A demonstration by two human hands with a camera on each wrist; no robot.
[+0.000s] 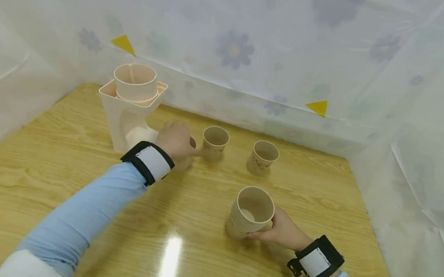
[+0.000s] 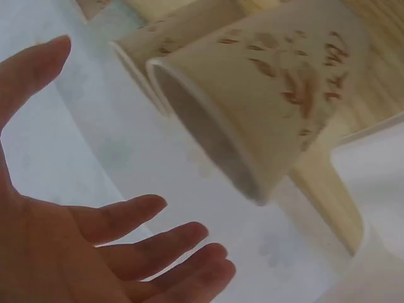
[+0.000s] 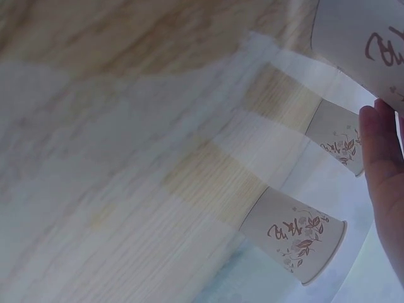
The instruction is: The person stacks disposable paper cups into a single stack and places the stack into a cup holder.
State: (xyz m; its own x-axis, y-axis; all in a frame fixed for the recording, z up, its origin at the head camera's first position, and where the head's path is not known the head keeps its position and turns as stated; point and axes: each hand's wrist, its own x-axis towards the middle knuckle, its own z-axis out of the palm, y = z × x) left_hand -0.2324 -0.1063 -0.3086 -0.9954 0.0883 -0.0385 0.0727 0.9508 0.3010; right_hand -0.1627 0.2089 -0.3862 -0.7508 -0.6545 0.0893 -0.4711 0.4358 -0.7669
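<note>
My left hand point(image 1: 173, 139) is over a paper cup point(image 1: 183, 164), which it partly hides in the head view. In the left wrist view this hand point(image 2: 95, 252) has its fingers spread and apart from the nearest printed cup point(image 2: 278, 95). My right hand point(image 1: 283, 231) grips a stack of nested paper cups point(image 1: 238, 220) from the right side, mouths upward. At the right wrist view's upper right corner, the fingers point(image 3: 382, 145) touch the stack's printed side point(image 3: 360, 44).
Two upright paper cups, a middle one point(image 1: 213, 150) and a right one point(image 1: 260, 163), stand toward the back of the wooden table point(image 1: 127, 248). Left of them is a cream stand point(image 1: 112, 119) with a round container point(image 1: 135, 89) on top. Flowered white sheeting point(image 1: 229, 83) surrounds the table.
</note>
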